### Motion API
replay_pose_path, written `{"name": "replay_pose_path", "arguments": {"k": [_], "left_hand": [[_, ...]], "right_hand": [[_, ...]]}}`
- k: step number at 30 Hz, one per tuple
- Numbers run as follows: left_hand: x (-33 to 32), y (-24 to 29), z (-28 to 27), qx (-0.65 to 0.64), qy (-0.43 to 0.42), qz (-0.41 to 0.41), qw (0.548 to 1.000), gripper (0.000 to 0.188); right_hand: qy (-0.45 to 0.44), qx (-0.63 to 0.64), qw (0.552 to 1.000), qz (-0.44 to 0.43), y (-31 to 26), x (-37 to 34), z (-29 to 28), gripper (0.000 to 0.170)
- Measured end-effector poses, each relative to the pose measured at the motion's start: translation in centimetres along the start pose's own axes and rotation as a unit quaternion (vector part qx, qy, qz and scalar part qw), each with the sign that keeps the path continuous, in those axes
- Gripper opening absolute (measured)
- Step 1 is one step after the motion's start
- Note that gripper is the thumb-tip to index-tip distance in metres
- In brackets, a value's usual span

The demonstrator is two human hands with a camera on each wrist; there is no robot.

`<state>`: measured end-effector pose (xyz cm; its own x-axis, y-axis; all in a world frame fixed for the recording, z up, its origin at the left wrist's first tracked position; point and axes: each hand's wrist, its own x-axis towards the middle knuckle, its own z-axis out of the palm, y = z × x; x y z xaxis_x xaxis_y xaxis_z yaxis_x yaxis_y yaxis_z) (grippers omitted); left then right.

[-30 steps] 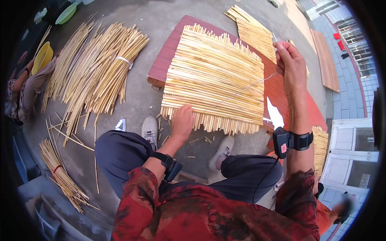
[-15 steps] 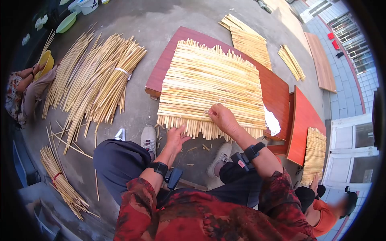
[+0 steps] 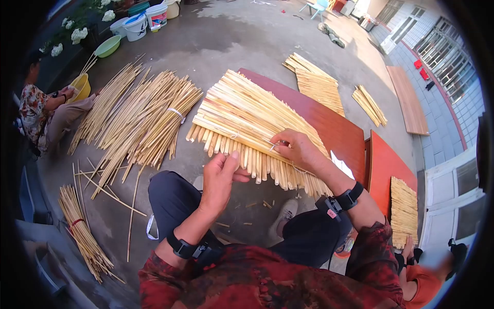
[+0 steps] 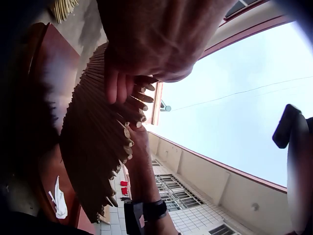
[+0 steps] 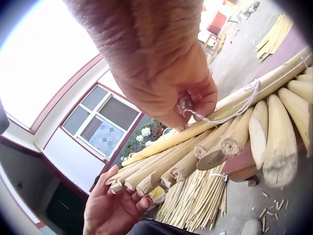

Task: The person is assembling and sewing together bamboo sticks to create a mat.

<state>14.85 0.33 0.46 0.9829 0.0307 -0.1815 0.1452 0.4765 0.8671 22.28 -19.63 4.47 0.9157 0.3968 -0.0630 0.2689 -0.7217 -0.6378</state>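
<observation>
The mat of pale, reed-like stalks [image 3: 247, 110] lies over the near side of a red table, its front edge raised and tilted. White twine [image 5: 234, 117] loops over a long stalk laid across the mat near its cut ends. My right hand [image 3: 298, 149] pinches the twine between curled fingers and thumb, close against that cross stalk. At the front edge my left hand [image 3: 218, 180] has its fingertips right at the stalk ends [image 5: 146, 183]. Its fingers extend along the mat's shaded underside in the left wrist view.
The red table [image 3: 334, 134] stretches right, with white paper [image 3: 340, 166] on it. Large stalk bundles [image 3: 149, 113] lie on the ground to the left, with a smaller tied bundle [image 3: 82, 232] nearer. Two other people sit at left and lower right. Stalk offcuts litter the floor.
My right hand came down from high on the right, drawing twine, to the mat's front edge. The mat's front edge has risen toward me, and my left hand has moved up with it.
</observation>
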Motion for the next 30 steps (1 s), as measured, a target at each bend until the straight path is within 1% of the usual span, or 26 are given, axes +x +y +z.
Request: {"name": "replay_pose_path", "arguments": {"k": [1,2,3,5,6,7,8,9,11,13,17,19,20,21,22,23,24,25,26,27,29,30], "left_hand": [[-0.4,1.2,0.4,0.024,-0.022,0.024,0.999,0.028],[-0.8,2.3,0.7,0.041,-0.034,0.051,0.997,0.028],[-1.0,3.6,1.0,0.034,-0.034,0.062,0.997,0.028],[-1.2,6.1,1.5,0.091,-0.073,0.084,0.99,0.028],[-1.1,6.8,2.0,0.101,-0.075,0.1,0.987,0.03],[-1.2,7.5,2.6,0.095,-0.075,0.109,0.987,0.03],[-1.3,8.3,3.1,0.126,-0.086,0.13,0.98,0.031],[-1.5,8.9,3.6,0.159,-0.098,0.149,0.971,0.032],[-1.6,9.5,4.1,0.135,-0.107,0.158,0.972,0.033],[-2.0,10.0,4.2,0.206,-0.127,0.217,0.946,0.029],[-3.2,11.0,4.3,0.163,-0.161,0.246,0.942,0.023],[-3.9,11.6,4.4,0.14,-0.184,0.344,0.91,0.014],[-4.0,11.8,4.4,0.141,-0.183,0.347,0.909,0.014],[-4.1,12.1,4.5,0.196,-0.177,0.429,0.864,0.018],[-4.1,12.4,4.7,0.25,-0.17,0.505,0.809,0.026],[-4.5,12.7,4.9,0.25,-0.169,0.51,0.806,0.026],[-5.1,13.0,5.2,0.308,-0.121,0.541,0.773,0.031],[-5.6,13.2,5.4,0.362,-0.074,0.566,0.736,0.036],[-5.6,13.1,5.4,0.36,-0.09,0.547,0.751,0.039],[-5.5,12.7,5.2,0.363,-0.091,0.547,0.749,0.039],[-5.0,11.5,4.5,0.403,-0.125,0.533,0.733,0.038],[-4.7,10.8,4.0,0.407,-0.124,0.531,0.733,0.038]], "right_hand": [[-0.009,0.011,1.0,0.006,-1.0,-0.2,-0.7,0.016],[-0.023,0.035,0.998,0.04,-2.4,-0.5,-1.6,0.015],[-0.021,0.025,0.999,0.032,-3.1,-0.8,-2.1,0.015],[-0.023,0.076,0.996,0.044,-4.2,-1.6,-3.6,0.013],[-0.006,0.107,0.993,0.051,-4.5,-2.1,-4.2,0.011],[-0.004,0.099,0.994,0.045,-5.0,-2.6,-4.7,0.011],[0.034,0.22,0.973,0.052,-5.7,-3.1,-5.0,0.009],[0.071,0.341,0.935,0.06,-6.2,-3.8,-5.2,0.008],[0.065,0.355,0.932,0.036,-5.7,-4.7,-5.7,0.006],[0.05,0.44,0.897,0.019,-6.3,-5.6,-6.0,0.009],[0.075,0.456,0.887,-0.013,-8.9,-7.1,-6.4,0.007],[0.104,0.449,0.887,-0.027,-10.5,-7.8,-6.9,0.008],[0.095,0.432,0.896,-0.036,-11.1,-8.2,-7.4,0.009],[0.095,0.431,0.896,-0.04,-10.9,-8.5,-7.7,0.009],[0.091,0.43,0.897,-0.041,-10.5,-8.5,-8.0,0.008],[0.087,0.427,0.899,-0.042,-10.4,-8.5,-8.3,0.007],[0.083,0.426,0.901,-0.025,-10.7,-8.9,-8.0,0.008],[0.084,0.426,0.9,-0.027,-10.8,-9.2,-7.3,0.008],[0.072,0.398,0.914,-0.016,-10.6,-9.3,-6.4,0.008],[0.059,0.37,0.927,-0.005,-10.1,-9.5,-5.5,0.008],[0.04,0.396,0.917,0.0,-8.2,-9.6,-4.1,0.008],[0.041,0.393,0.918,0.019,-8.1,-9.6,-3.5,0.008]]}}
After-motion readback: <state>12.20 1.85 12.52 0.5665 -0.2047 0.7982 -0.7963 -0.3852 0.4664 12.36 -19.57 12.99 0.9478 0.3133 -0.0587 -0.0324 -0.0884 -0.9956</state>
